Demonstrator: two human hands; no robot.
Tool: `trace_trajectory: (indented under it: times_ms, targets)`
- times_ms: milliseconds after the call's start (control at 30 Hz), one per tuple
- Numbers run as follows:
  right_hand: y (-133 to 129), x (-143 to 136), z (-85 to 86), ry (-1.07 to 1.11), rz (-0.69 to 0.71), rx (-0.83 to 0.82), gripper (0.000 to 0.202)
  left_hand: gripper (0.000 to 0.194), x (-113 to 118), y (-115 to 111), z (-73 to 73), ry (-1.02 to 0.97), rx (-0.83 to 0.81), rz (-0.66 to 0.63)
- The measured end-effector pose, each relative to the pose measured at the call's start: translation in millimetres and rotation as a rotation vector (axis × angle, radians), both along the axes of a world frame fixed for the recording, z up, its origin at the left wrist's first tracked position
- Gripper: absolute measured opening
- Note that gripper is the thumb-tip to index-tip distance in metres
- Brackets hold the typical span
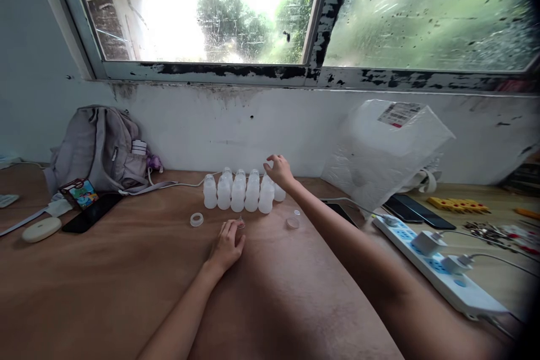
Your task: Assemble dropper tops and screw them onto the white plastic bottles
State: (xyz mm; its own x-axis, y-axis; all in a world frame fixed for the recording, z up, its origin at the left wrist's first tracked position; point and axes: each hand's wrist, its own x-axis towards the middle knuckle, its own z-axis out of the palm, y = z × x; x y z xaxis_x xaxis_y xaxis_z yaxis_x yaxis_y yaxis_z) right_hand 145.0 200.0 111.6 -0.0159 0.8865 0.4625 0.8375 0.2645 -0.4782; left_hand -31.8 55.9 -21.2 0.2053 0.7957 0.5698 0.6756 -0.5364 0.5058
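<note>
Several small white plastic bottles [238,191] stand in two rows at the back of a wooden table [126,270]. My right hand [278,171] reaches over the right end of the rows, fingers curled on the top of a back bottle. My left hand [226,246] rests on the table in front of the bottles, its fingertips touching a small clear cap [241,223]. A white ring [196,219] lies to the left of that hand. Two more clear caps [293,221] lie to the right, under my right forearm.
A grey backpack [99,149] leans on the wall at the back left, with a black phone [91,212] and a white oval case [41,229] near it. A plastic bag [379,152], phones [411,209] and a white power strip [439,267] with plugs lie on the right.
</note>
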Motion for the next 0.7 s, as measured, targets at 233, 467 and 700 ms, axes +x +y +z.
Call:
trace_trajectory:
  times_ms: [233,467,700]
  targets:
    - [-79,-37,-75.2,0.098,0.346,0.121,0.016,0.03,-7,7,-10.8,0.075,-0.021,0.106]
    - [-93,-45,-146.4,0.045,0.337,-0.003,0.015,0.03,-24,21,-17.6,0.074,0.066,0.239]
    - [-109,-31,-140.2,0.264,0.333,0.025,0.016,0.03,-25,13,-6.8,0.22,-0.036,0.487]
